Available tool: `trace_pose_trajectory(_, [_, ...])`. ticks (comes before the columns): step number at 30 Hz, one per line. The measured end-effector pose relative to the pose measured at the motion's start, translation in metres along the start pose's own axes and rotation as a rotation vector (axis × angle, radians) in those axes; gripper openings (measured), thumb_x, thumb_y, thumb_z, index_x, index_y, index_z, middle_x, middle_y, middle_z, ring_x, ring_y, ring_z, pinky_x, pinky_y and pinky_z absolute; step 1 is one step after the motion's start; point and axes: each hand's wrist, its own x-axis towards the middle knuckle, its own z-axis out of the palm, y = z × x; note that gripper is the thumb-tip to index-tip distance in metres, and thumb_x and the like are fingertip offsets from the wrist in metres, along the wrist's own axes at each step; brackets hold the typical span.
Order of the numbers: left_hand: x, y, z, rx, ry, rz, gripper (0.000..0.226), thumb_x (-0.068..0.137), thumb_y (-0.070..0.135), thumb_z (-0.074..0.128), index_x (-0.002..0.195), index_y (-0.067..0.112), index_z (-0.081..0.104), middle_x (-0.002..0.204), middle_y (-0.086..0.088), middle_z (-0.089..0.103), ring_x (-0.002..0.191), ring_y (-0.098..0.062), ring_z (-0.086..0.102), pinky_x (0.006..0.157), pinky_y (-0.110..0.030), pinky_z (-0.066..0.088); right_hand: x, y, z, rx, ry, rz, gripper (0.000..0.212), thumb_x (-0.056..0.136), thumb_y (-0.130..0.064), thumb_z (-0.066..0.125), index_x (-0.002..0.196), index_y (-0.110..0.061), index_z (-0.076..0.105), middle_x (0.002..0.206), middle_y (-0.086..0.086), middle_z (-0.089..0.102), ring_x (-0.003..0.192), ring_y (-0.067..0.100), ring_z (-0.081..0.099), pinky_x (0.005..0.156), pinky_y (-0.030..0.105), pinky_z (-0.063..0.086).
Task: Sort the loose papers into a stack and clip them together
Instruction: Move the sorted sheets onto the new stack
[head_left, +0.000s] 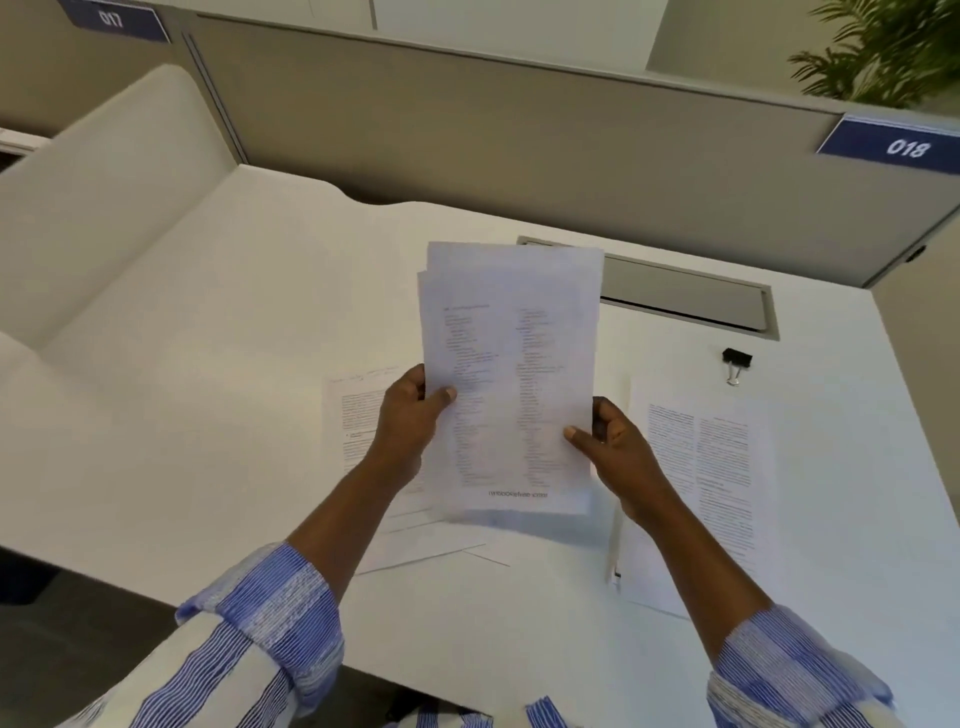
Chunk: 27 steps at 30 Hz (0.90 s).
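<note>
Head: two hands (410, 415) (618, 447) grip one stack (511, 338); one clip (736, 360).

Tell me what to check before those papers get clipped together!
1. Grip: the left hand and right hand each hold a side of the raised bundle of white printed sheets: ok.
2. Edges lined up: the bundle's top edges are staggered: not ok.
3. All papers gathered: a white two-column printed page lies on the white desk at the right, and loose white pages lie under the left arm: not ok.
4. Clip ready: the black binder clip with silver handles lies on the desk beyond the right page: ok.
5. Page order: the print is too blurred: cannot tell.
</note>
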Motion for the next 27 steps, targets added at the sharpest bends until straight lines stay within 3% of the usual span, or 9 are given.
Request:
trace_pose_trajectory(3, [-0.002,0.008,0.011,0.031,0.018,0.137,0.027,0.093,0.002,0.064,0.107,0.025,0.07,0.105,0.005,0.076,0.1,-0.018,0.072,0.082,-0.028,0.059,0.001,-0.007,-0.002,-0.025,0.125,-0.072,0.019,0.099,-0.014,0.06,0.111,-0.027,0.065,0.109,-0.013,0.075,0.099,-0.001,0.07,0.082,0.012,0.052])
trace_pose_trajectory(8, [-0.007,0.002,0.022,0.12,0.045,0.292,0.027,0.096,0.01,0.062,0.119,0.024,0.066,0.117,0.006,0.072,0.111,-0.018,0.068,0.093,-0.033,0.056,0.0,-0.004,-0.004,-0.055,0.257,-0.133,0.016,0.099,-0.013,0.059,0.111,-0.021,0.065,0.11,-0.006,0.074,0.101,0.008,0.068,0.087,0.018,0.051])
trace_pose_trajectory(11, [-0.015,-0.019,0.025,0.253,0.055,0.227,0.037,0.096,0.006,0.057,0.131,0.019,0.056,0.124,0.001,0.066,0.114,-0.022,0.064,0.095,-0.035,0.055,-0.005,0.012,-0.001,-0.195,0.254,-0.112,0.027,0.097,-0.014,0.06,0.124,-0.021,0.062,0.11,-0.003,0.072,0.099,0.016,0.067,0.085,0.03,0.053])
trace_pose_trajectory(13, [-0.021,-0.033,0.027,0.361,0.06,0.155,0.042,0.096,0.002,0.052,0.136,0.016,0.052,0.129,-0.003,0.063,0.117,-0.024,0.061,0.099,-0.04,0.054,-0.008,0.021,-0.001,-0.271,0.24,-0.093,0.032,0.098,-0.014,0.059,0.129,-0.022,0.062,0.109,-0.003,0.072,0.1,0.016,0.067,0.085,0.029,0.051])
trace_pose_trajectory(16, [-0.022,-0.044,0.031,0.485,0.107,0.114,0.035,0.095,0.004,0.045,0.127,0.012,0.055,0.12,-0.008,0.066,0.108,-0.03,0.063,0.09,-0.043,0.055,-0.009,0.023,-0.008,-0.357,0.273,-0.11,0.025,0.099,-0.015,0.055,0.122,-0.016,0.064,0.105,0.006,0.074,0.094,0.026,0.068,0.082,0.033,0.054])
trace_pose_trajectory(20, [-0.024,-0.043,0.056,0.481,0.112,0.076,0.018,0.093,0.007,0.052,0.108,0.013,0.059,0.099,-0.008,0.069,0.091,-0.029,0.066,0.075,-0.04,0.054,-0.016,0.021,-0.035,-0.408,0.377,-0.117,0.021,0.099,-0.015,0.053,0.116,-0.014,0.065,0.097,-0.002,0.071,0.078,0.015,0.064,0.061,0.015,0.042])
trace_pose_trajectory(22, [-0.027,-0.045,0.077,0.475,0.075,0.028,0.018,0.093,0.01,0.056,0.109,0.017,0.061,0.097,-0.006,0.07,0.09,-0.026,0.065,0.079,-0.039,0.054,-0.023,0.027,-0.055,-0.391,0.461,-0.063,0.022,0.099,-0.016,0.052,0.116,-0.016,0.065,0.1,-0.004,0.07,0.08,0.011,0.063,0.064,0.021,0.044])
trace_pose_trajectory(24, [-0.031,-0.054,0.102,0.497,0.015,-0.012,0.017,0.092,0.012,0.06,0.108,0.016,0.063,0.093,-0.003,0.068,0.086,-0.023,0.063,0.079,-0.036,0.052,-0.032,0.039,-0.076,-0.381,0.547,0.017,0.022,0.098,-0.016,0.051,0.116,-0.015,0.065,0.106,0.0,0.072,0.091,0.022,0.066,0.075,0.031,0.049])
trace_pose_trajectory(27, [-0.041,-0.072,0.139,0.508,-0.096,-0.063,0.019,0.091,0.013,0.062,0.11,0.015,0.064,0.089,0.001,0.066,0.085,-0.021,0.062,0.079,-0.035,0.051,-0.051,0.062,-0.103,-0.381,0.651,0.146,0.023,0.097,-0.015,0.051,0.115,-0.012,0.065,0.112,0.004,0.072,0.102,0.028,0.065,0.083,0.032,0.047])
